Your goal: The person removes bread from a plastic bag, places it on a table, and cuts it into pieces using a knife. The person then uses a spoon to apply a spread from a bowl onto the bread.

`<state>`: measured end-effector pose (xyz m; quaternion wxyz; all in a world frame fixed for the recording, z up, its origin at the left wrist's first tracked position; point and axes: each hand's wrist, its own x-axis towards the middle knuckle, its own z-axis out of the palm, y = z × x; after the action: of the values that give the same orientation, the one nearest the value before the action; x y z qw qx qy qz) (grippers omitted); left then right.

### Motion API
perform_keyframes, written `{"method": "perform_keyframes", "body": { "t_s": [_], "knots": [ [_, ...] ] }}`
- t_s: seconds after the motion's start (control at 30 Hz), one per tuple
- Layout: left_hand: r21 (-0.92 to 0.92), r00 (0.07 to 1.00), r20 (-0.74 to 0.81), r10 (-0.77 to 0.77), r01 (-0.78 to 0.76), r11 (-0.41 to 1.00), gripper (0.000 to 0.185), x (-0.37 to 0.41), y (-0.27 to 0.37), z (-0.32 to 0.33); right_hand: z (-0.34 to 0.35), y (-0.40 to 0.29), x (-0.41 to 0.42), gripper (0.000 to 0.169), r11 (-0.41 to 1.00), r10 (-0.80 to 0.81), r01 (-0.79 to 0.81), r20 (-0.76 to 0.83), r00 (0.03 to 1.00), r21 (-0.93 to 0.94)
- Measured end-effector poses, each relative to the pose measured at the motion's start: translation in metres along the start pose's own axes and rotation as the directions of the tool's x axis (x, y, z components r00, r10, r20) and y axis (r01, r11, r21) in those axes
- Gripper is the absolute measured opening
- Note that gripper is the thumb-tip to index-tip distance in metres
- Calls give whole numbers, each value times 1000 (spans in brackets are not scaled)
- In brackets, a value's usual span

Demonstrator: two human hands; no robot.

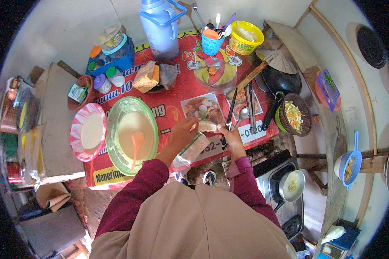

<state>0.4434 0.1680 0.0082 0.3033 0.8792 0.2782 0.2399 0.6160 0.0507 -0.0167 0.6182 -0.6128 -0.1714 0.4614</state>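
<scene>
My left hand [182, 133] holds the left end of a small pale plastic-wrapped packet [207, 125]. At the packet's other end, my right hand [230, 135] grips it between the fingers, close to a dark-bladed tool that looks like scissors or a knife, not clear which. A larger clear plastic pack with a green-edged label [193, 149] lies on the table just below the hands. To the left stands a green oval basin [110, 129] of pale batter with an orange spoon [136, 147] in it. Beside it is a pink-and-white bowl [74, 139] of pale liquid.
A red printed cover [171, 97] lies on the table. Behind stand a blue thermos [160, 35], a cup of spoons [211, 45] and a yellow bucket [243, 47]. At right are a black wok [287, 81], a brown basket [306, 119] of chopped vegetables, and a pan [291, 194] on a gas stove [265, 181].
</scene>
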Motion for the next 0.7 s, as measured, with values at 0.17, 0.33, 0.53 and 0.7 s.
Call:
{"method": "perform_keyframes", "body": {
  "t_s": [0.17, 0.33, 0.53, 0.7],
  "knots": [
    [80, 997, -20, 73, -71, 994, 24, 5, -2, -2, 1, 4, 4, 24, 998, -47, 47, -17, 999, -33],
    [111, 984, 33, 177, -179, 978, 28, 13, -2, -3, 0, 3, 5, 25, 991, -80, 77, -18, 997, -105],
    [100, 992, 45, 120, -124, 987, 25, 10, -6, -7, -6, 8, 11, 17, 958, -119, 107, -27, 993, -265],
    [58, 988, 20, 154, -155, 986, 17, 12, -2, -3, -6, 15, 13, 13, 997, -66, 58, -143, 988, -53]
  ]
}}
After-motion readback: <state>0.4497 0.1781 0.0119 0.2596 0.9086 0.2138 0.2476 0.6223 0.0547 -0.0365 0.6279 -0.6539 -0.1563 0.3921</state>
